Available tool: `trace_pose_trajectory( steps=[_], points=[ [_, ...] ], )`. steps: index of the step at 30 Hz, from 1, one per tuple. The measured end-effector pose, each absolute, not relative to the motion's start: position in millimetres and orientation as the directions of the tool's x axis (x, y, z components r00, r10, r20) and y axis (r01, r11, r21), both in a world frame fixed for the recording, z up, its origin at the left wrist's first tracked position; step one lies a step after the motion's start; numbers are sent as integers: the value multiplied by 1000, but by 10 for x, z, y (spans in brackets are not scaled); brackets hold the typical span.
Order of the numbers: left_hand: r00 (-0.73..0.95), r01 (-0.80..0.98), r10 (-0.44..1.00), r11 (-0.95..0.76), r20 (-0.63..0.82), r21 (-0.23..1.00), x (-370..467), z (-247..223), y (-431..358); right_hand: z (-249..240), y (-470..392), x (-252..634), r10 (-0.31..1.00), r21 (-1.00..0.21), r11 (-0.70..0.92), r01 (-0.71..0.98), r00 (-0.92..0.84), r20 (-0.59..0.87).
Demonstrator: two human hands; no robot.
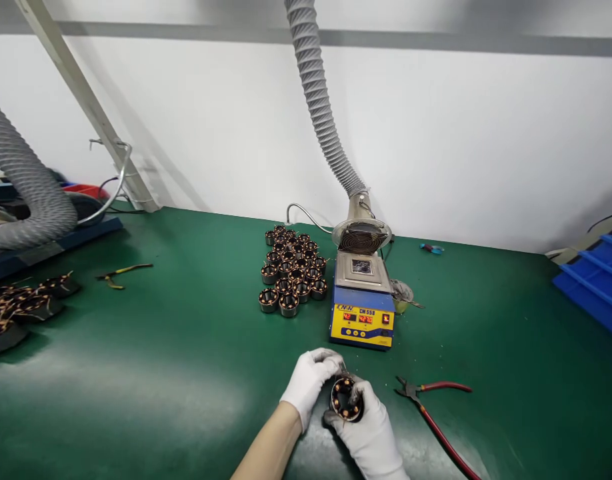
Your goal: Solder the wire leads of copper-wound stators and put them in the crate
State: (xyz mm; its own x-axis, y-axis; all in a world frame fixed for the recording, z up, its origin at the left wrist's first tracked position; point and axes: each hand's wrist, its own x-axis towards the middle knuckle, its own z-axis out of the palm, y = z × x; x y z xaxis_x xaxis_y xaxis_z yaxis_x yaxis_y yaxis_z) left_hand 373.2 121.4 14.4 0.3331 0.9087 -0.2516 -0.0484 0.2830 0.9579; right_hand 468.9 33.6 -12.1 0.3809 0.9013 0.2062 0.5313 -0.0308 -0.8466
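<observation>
A motor stator (347,415), a dark ring with copper windings inside, is in my right hand (369,427), which wears a white glove with greyed fingertips. The right fingers wrap the ring's side, and one reaches into its opening. My left hand (313,381), also gloved in white, is closed in a pinch at the ring's far upper edge, on what looks like a thin wire lead (344,367). The fingertips partly hide that lead. Just beyond both hands stands a blue and yellow solder pot (363,320) with a lit red display.
Several similar stators (289,303) stand grouped left of the pot. Red-handled cutting pliers (411,392) lie open at right. A grey extraction hose (316,93) hangs over the pot. Yellow-handled cutters (121,272), more stators (29,307) and blue bins (599,277) flank the green table (196,347).
</observation>
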Motion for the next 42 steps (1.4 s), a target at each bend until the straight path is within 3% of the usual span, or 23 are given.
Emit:
trace_pose_trajectory(
  steps=[3, 8, 15, 25, 32, 40, 42],
  points=[
    [263, -99, 934, 277, -243, 956, 3669, 221, 1231, -115, 343, 4692, 905, -847, -43, 530, 381, 192],
    [372, -5, 869, 354, -327, 935, 3665, 409, 1165, -105, 340, 4698, 904, -850, 2, 527, 363, 227],
    [338, -29, 850, 438, -403, 899, 3772, 333, 1132, -135, 319, 4706, 918, -862, -47, 505, 362, 162],
    [352, -26, 896, 298, -271, 954, 3688, 311, 1087, -116, 317, 4705, 927, -870, -70, 488, 353, 124],
    [441, 25, 842, 336, -312, 942, 3753, 317, 1119, -131, 324, 4709, 925, -863, -84, 498, 361, 118],
    [302, -177, 922, 306, -244, 936, 3720, 384, 1252, -110, 310, 4714, 930, -870, -67, 488, 347, 122],
    [335, -158, 910, 308, -242, 938, 3643, 400, 1278, -106, 305, 4714, 933, -870, -63, 488, 339, 122]
  ],
)
